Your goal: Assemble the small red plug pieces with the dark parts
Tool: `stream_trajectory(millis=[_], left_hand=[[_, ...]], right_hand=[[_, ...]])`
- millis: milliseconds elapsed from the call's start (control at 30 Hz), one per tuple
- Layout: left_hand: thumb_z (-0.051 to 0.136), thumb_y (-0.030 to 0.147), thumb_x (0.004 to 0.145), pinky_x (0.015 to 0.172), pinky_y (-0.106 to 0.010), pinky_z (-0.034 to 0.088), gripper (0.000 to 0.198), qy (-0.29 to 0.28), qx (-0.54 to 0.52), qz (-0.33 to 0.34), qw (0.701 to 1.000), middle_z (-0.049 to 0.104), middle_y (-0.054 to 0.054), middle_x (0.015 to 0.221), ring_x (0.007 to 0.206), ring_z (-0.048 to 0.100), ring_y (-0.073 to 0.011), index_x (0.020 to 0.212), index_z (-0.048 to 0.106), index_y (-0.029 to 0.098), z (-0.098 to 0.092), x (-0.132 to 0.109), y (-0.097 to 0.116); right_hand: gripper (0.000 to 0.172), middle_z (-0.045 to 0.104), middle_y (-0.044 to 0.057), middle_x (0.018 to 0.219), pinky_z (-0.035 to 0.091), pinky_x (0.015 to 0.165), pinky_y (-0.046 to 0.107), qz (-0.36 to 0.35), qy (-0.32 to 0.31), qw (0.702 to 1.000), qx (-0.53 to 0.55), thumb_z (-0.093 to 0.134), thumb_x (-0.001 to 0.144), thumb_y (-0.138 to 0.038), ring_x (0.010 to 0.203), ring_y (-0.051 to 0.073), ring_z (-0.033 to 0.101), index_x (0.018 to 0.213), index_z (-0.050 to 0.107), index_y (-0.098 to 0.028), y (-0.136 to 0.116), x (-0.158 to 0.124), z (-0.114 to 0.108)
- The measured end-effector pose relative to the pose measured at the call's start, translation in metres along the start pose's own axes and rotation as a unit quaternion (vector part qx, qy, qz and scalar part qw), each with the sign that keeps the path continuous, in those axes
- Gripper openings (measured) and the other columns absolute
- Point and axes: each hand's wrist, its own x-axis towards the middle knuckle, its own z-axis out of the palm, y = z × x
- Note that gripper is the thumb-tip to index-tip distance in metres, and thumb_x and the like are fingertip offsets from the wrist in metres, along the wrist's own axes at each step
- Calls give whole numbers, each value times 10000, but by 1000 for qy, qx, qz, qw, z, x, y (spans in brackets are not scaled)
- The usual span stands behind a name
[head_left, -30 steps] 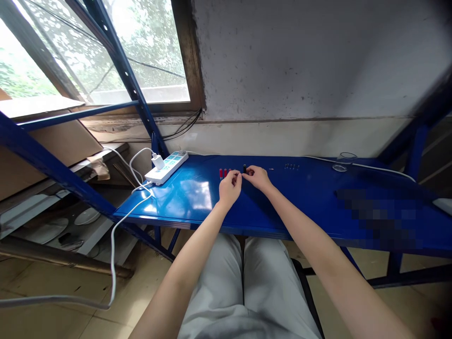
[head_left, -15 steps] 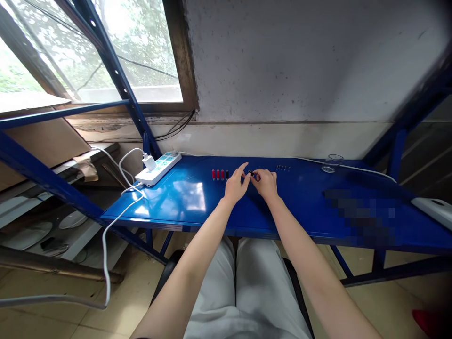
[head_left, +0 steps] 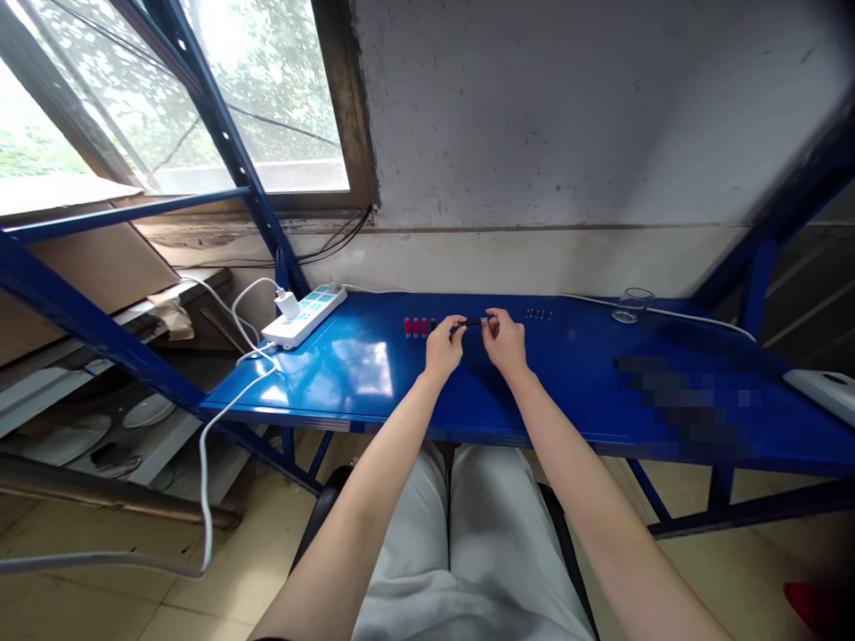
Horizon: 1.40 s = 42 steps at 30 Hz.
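Observation:
Above the blue tabletop (head_left: 427, 401), a slim black cylinder (head_left: 472, 321) lies level between my two hands. My left hand (head_left: 442, 350) pinches its left end with thumb and fingertips. At its right end, where a pale tip shows, the fingers of my right hand (head_left: 506, 344) are closed; its exact kind is too small to make out. Just left of my left hand stand several small red cylinders (head_left: 415, 328) in a row, with a black one (head_left: 433, 324) partly hidden by the hand. Behind my right hand sit several tiny metal pieces (head_left: 539, 313).
A white power strip (head_left: 304, 318) with a plug and cords lies at the table's left end. Toward the back right stands a clear glass (head_left: 632, 305). A blurred dark patch (head_left: 688, 405) and a white object (head_left: 821, 396) are at the right. Blue frame posts flank the table.
My hands have drawn slightly apart, and the black cylinder now shows lengthwise between them. My left fingers, spread before, have closed on it. The view has shifted slightly.

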Motion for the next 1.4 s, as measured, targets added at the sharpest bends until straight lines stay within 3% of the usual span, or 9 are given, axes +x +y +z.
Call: stream_trajectory(millis=[100, 233, 433, 733, 967, 1233, 1400], left_hand=[[457, 215, 859, 638, -238, 485, 222, -1, -16, -18, 1000, 639, -50, 947, 692, 613, -123, 1030, 599, 209, -1, 0, 2], [456, 215, 857, 580, -216, 475, 221, -7, -30, -18, 999, 634, -42, 956, 599, 589, -91, 1022, 603, 216, -1, 0, 4], [461, 222, 857, 525, -196, 452, 211, -17, -48, -20, 998, 627, -29, 936, 497, 542, -53, 1015, 600, 208, 0, -1, 2], [490, 241, 845, 484, -181, 430, 198, -38, -99, -42, 993, 603, -33, 935, 475, 544, -38, 1013, 581, 190, -2, 0, 7], [487, 270, 849, 493, -181, 438, 174, -37, -125, -53, 990, 620, -13, 833, 474, 540, -43, 981, 568, 189, -1, 1, 5], [395, 305, 900, 507, -190, 409, 182, -41, -58, -29, 997, 578, 16, 724, 460, 503, -54, 960, 533, 203, -1, -1, 4], [336, 395, 918, 533, -201, 380, 295, -21, -32, -38, 999, 538, 13, 655, 501, 486, -78, 792, 513, 195, -3, -3, 5]], right_hand=[[310, 635, 80, 838, 371, 694, 305, 33, 14, 999, 36, 275, 910, -339, 732, 198, 584, 1067, 492, -182, -1, 0, -1], [425, 616, 61, 720, 368, 606, 276, 79, -8, 996, 48, 175, 928, -459, 645, 188, 571, 886, 516, -209, -2, -2, -2], [522, 572, 57, 623, 353, 577, 274, 68, -35, 996, 34, 145, 904, -563, 611, 188, 550, 681, 472, -223, -2, -2, 0], [495, 540, 36, 597, 347, 560, 270, 68, -22, 994, 80, 179, 902, -567, 542, 154, 499, 658, 440, -224, -5, -2, -4], [474, 498, 4, 567, 347, 540, 253, 73, -14, 978, 194, 269, 883, -578, 516, 124, 451, 616, 415, -215, -4, -2, 0], [475, 483, 2, 558, 346, 530, 254, 91, -26, 968, 231, 308, 871, -580, 520, 122, 440, 595, 419, -210, -2, -2, 6], [485, 491, 8, 560, 347, 531, 259, 86, -41, 971, 219, 296, 871, -589, 526, 130, 449, 599, 433, -211, -7, -4, 5]])
